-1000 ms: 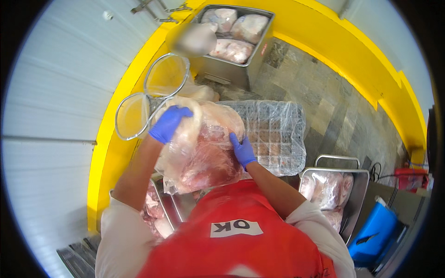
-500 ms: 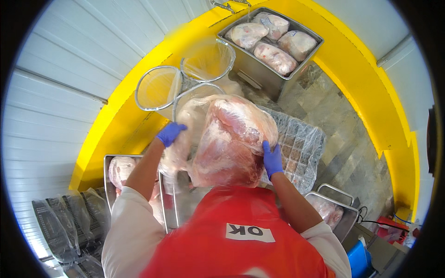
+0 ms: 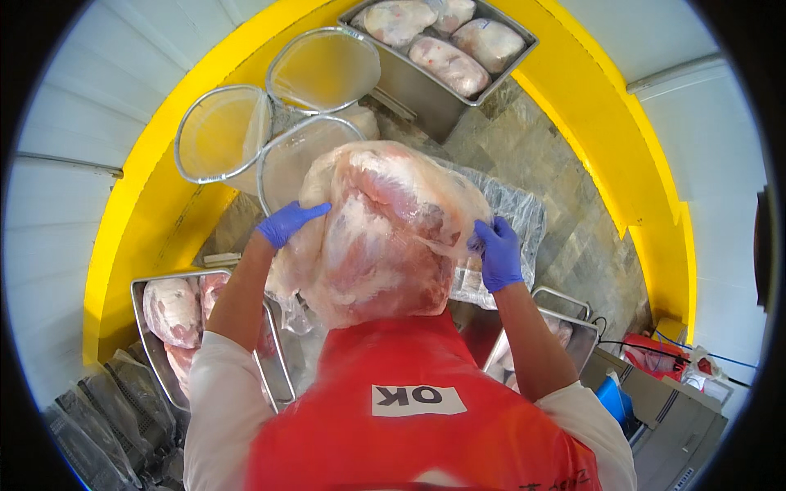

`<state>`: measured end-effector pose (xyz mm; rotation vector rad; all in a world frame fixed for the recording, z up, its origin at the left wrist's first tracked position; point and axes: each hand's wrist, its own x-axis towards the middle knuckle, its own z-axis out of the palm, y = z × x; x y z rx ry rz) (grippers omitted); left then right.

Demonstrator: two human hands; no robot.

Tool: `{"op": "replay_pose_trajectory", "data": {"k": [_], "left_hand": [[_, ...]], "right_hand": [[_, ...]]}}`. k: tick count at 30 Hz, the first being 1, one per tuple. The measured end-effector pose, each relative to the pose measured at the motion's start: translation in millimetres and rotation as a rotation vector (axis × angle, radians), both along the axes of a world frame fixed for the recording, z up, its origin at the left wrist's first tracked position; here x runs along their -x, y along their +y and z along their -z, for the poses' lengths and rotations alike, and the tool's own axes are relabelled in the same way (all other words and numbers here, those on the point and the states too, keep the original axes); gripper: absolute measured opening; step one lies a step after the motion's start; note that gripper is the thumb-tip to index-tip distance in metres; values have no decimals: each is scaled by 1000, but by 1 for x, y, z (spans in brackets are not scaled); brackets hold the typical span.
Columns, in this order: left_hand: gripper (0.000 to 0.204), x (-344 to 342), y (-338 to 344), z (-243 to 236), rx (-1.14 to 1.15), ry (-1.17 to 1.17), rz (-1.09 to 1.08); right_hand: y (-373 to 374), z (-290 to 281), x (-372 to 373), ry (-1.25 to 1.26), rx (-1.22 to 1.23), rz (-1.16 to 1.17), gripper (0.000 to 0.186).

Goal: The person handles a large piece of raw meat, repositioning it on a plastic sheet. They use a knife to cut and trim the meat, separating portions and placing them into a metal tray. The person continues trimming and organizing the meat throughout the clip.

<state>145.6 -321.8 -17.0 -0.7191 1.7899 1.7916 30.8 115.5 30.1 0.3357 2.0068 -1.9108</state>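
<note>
A large piece of pink, fat-streaked meat (image 3: 381,229) in clear plastic is held up just above my red apron. My left hand (image 3: 291,221), in a blue glove, grips the bag at the meat's left side. My right hand (image 3: 497,250), also gloved in blue, pinches the bag at its right side. Behind the meat, a plastic-wrapped rack (image 3: 520,245) is partly hidden. Metal rings (image 3: 221,135) with clear bags hanging in them stand beyond my left hand.
A steel bin (image 3: 409,96) of wrapped meat stands at the back. More meat sits in steel trays at lower left (image 3: 141,327) and right (image 3: 580,344). Dark crates (image 3: 106,417) lie at lower left, equipment (image 3: 679,434) at lower right. A yellow curb (image 3: 115,254) rings the floor.
The bagged meat has turned and been lifted more squarely between my hands, which have moved farther apart. My right hand has moved rightward and up along the bag, and the view has shifted.
</note>
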Motion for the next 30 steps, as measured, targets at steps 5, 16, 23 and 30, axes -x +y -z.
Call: {"op": "replay_pose_trajectory", "data": {"k": [5,16,23,30], "left_hand": [[89,-1,-5,13,-8,-5,27],[84,-4,-2,18,-2,-18,-74],[77,-1,-14,73,337,87,-284],[83,24,10,1,410,196,-178]], "right_hand": [[35,22,-17,-219,17,199,18],[-73,-39,5,826,-671,-502,87],[-172,1,113,634,-613,-730,44],[-200,18,170,712,-485,-591,21]]}}
